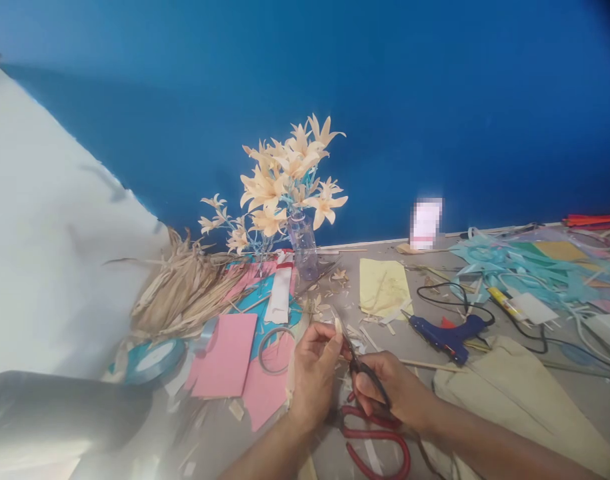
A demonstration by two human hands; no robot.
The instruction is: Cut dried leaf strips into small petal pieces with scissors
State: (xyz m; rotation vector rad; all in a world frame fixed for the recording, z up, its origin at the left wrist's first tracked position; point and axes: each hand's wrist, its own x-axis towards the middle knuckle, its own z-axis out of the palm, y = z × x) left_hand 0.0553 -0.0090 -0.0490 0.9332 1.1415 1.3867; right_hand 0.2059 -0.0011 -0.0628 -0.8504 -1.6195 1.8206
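Observation:
My left hand (315,370) pinches a small pale leaf strip (338,327) between thumb and fingers. My right hand (392,393) grips a pair of scissors (357,363) with dark blades, whose tips reach up to the strip. A second pair of red-handled scissors (379,437) lies on the table just under both hands. Small pale cuttings are scattered around the hands.
A clear bottle (303,247) with cream paper flowers (285,180) stands at the blue wall. Dried straw (185,290), pink paper sheets (227,353), tape rolls (152,360) lie left. A blue glue gun (447,333), yellow paper (383,287) and light-blue ribbon (515,270) lie right.

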